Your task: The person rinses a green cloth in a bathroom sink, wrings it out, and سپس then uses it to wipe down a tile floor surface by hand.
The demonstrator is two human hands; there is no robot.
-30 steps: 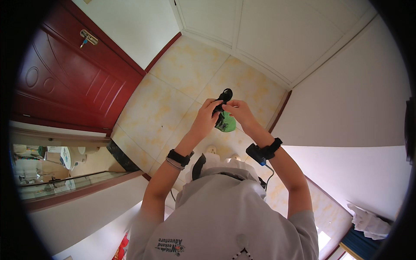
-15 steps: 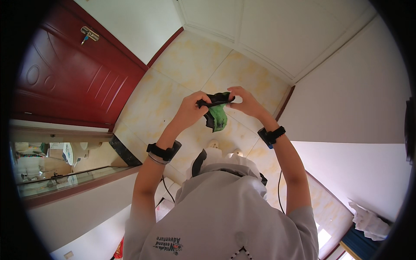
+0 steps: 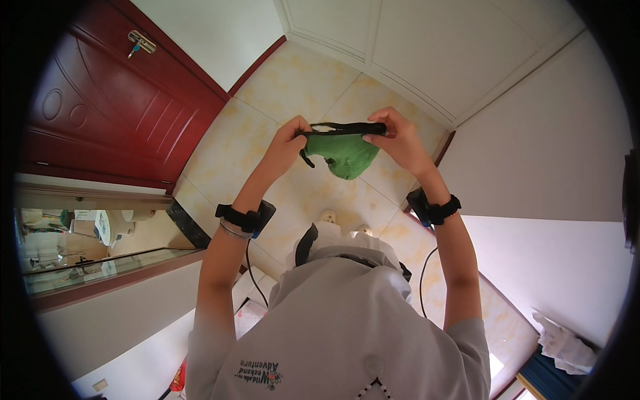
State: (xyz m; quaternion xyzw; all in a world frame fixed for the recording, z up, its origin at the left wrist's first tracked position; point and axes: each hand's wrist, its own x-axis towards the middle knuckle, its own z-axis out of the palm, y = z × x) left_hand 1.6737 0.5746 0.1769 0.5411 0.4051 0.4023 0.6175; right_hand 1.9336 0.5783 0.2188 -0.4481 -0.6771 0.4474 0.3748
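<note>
A small green cloth item with a black band [image 3: 350,155] hangs between my two hands in front of my body. Its band is stretched sideways, with a narrow gap at the top edge, and a black strip dangles at the left. My left hand [image 3: 288,145] pinches the left end of the band. At the right end, my right hand [image 3: 404,143] grips the band between thumb and fingers. The green part droops below, slightly crumpled; I cannot tell exactly what kind of item it is.
Pale tiled floor [image 3: 267,87] lies beneath, with my light shoes [image 3: 327,217] on it. A red door [image 3: 127,107] stands at the far left, above a glazed opening [image 3: 100,233]. White panels [image 3: 440,47] rise ahead. Each wrist wears a black strapped device with a cable below.
My hands have moved apart and slightly up. The bunched cloth has been spread out, so its band runs taut and more green shows.
</note>
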